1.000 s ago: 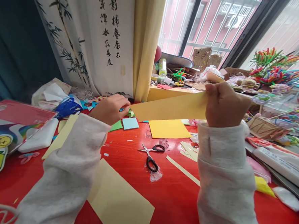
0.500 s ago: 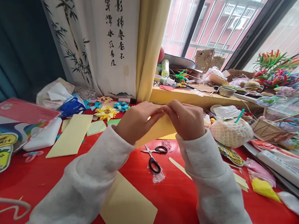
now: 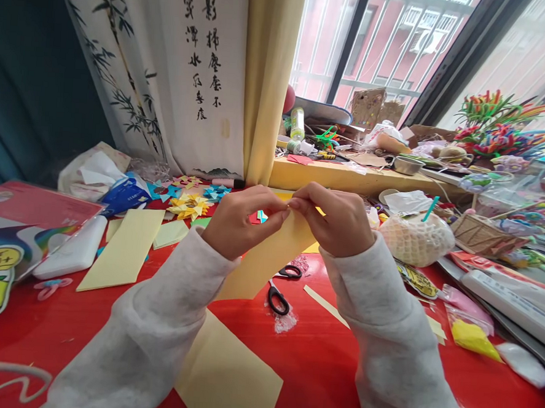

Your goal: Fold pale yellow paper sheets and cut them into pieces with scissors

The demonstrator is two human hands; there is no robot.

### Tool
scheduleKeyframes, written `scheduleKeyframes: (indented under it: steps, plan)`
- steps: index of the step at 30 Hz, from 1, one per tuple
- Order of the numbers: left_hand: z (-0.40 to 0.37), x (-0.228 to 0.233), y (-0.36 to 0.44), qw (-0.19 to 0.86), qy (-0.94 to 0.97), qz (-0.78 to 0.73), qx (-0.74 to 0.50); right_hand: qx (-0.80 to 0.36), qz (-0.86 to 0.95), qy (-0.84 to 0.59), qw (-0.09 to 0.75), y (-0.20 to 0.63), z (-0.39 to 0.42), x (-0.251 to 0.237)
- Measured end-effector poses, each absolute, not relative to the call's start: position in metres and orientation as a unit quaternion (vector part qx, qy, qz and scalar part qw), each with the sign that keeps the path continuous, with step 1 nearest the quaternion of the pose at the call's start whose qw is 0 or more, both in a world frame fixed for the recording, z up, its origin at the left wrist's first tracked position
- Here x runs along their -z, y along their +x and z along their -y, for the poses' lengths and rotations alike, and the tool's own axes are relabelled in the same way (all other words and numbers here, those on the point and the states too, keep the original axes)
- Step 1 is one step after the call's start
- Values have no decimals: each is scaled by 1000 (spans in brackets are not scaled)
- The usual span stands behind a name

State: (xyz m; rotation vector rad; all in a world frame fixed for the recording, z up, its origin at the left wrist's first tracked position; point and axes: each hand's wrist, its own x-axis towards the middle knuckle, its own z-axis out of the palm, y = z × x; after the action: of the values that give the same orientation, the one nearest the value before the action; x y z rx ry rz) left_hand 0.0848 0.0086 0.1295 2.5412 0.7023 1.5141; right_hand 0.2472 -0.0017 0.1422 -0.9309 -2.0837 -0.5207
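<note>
A person's left hand (image 3: 235, 217) and right hand (image 3: 338, 220) are meeting above a red tabletop (image 3: 319, 348), each grip pinching the top edge of a yellow paper strip (image 3: 269, 256) hanging down, just above black-handled scissors (image 3: 279, 290).

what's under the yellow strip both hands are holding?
Under the held yellow strip, the red table and black-handled scissors show; the strip covers the scissors' blades. Left hand and right hand pinch its top.
</note>
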Motion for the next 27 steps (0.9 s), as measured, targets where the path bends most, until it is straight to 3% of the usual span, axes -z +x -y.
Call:
scheduleKeyframes:
  steps: [14,27]
  plan:
    - [-12,-120,89,43,858,-189,-475,336,720,-388,468,289,4,-161]
    - [-25,-115,82,34,863,-178,-471,370,612,-440,543,338,4,-167]
